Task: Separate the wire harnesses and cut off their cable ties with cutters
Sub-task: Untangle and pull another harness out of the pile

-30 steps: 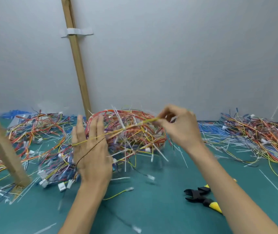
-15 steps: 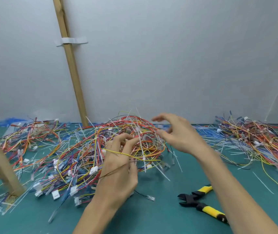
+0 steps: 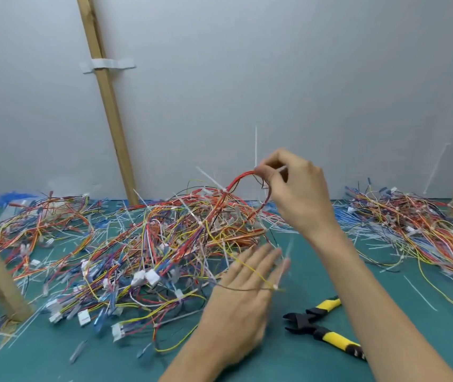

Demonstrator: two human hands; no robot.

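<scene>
a looped harness (image 3: 237, 181) of thin red wires arches up out of the middle heap (image 3: 170, 244), bound at its top by a white plastic cable tie (image 3: 255, 146) whose stiff tail stands straight up. the right hand (image 3: 299, 195) pinches that bound spot, thumb and fingers (image 3: 264, 172) curled tight on it. the left hand (image 3: 243, 295) hovers low by the heap's near edge, fingers (image 3: 261, 257) straight and spread (blurred), gripping nothing, with a fine yellow wire (image 3: 255, 274) draped across its back. the heap is a tangle of glossy red, orange, yellow, blue and purple wires, small white block connectors and loose white ties, spread on a green desk (image 3: 247, 362). the cutters (image 3: 321, 328) lie flat on the desk beside the right forearm, matte black head, yellow and black handles. more tangled wires lie far left (image 3: 40, 216) and far right (image 3: 412, 216). a bare wooden post (image 3: 106, 106), taped with a white strip (image 3: 108, 66), leans on the grey wall. no writing can be read.
</scene>
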